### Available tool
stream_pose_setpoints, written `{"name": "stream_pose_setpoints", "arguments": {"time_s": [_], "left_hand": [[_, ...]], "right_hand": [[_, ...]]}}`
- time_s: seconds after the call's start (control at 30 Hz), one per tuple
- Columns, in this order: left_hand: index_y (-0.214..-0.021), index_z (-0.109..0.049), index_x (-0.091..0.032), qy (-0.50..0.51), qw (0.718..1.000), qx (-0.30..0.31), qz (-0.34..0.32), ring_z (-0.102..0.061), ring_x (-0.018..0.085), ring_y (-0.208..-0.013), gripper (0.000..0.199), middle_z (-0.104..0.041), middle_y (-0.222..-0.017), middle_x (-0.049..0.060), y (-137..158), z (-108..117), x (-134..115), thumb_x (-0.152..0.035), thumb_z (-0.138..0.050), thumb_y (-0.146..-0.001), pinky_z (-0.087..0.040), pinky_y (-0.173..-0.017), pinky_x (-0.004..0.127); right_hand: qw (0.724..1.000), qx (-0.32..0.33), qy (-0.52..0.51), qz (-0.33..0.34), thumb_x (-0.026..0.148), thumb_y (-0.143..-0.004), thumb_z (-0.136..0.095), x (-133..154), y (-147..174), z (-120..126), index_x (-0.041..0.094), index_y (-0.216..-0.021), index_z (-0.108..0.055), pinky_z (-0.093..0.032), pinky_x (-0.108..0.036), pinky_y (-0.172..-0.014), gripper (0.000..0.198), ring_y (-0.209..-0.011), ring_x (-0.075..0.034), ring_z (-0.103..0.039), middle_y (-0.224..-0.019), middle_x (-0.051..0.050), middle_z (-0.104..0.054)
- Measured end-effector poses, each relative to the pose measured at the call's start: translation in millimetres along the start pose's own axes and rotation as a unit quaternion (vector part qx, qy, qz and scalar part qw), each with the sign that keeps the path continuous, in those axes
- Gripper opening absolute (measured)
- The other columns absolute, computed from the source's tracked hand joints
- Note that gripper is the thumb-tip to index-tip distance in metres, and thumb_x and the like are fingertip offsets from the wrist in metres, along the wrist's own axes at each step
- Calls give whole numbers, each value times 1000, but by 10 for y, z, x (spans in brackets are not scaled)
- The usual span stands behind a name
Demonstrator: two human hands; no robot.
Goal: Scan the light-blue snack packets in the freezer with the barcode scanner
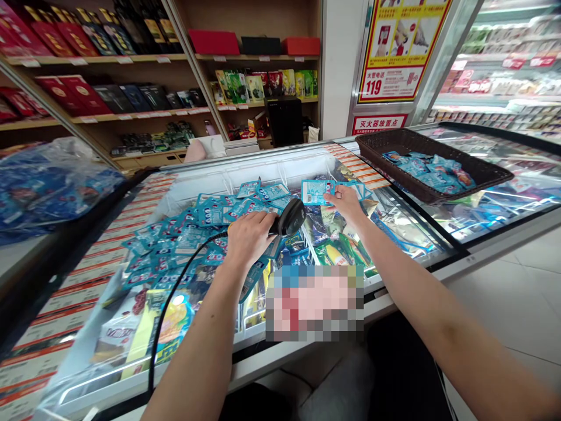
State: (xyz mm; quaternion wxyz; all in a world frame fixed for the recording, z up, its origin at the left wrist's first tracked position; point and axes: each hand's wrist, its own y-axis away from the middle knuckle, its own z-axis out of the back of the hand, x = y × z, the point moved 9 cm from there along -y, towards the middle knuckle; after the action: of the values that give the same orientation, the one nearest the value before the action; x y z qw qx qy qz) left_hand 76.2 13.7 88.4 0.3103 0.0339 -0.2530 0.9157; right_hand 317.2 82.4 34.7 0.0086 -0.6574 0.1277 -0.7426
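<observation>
My left hand (249, 237) is wrapped round the handle of a black barcode scanner (291, 217), whose head points right. Its black cable (169, 310) runs down past my left forearm. In my right hand (346, 204) are blue packets, gripped between thumb and fingers; the front blue packet (312, 192) shows a barcode and faces the scanner, a short gap away. Many more blue packets (193, 240) lie spread in a heap on the freezer's glass top (219, 339), left of and behind the scanner.
A brown basket (442, 175) with several blue packets stands on the freezer at the right. At the far left lies a plastic bag (56, 181) of blue packages. Shelves (144, 111) with bottles and boxes rise behind the freezer. Someone's bare skin (196, 151) shows at the back edge.
</observation>
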Motion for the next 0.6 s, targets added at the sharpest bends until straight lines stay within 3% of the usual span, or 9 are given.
{"name": "stream_pose_setpoints", "arguments": {"time_s": [0.6], "left_hand": [[-113, -58, -23, 6, 1000, 13, 16, -61, 26, -98, 31, -68, -97, 8, 5, -40, 25, -34, -50, -86, -42, -75, 37]], "right_hand": [[1000, -1, -26, 2, 49, -62, -72, 22, 12, -22, 24, -66, -44, -60, -38, -64, 38, -57, -11, -41, -58, 6, -33]]}}
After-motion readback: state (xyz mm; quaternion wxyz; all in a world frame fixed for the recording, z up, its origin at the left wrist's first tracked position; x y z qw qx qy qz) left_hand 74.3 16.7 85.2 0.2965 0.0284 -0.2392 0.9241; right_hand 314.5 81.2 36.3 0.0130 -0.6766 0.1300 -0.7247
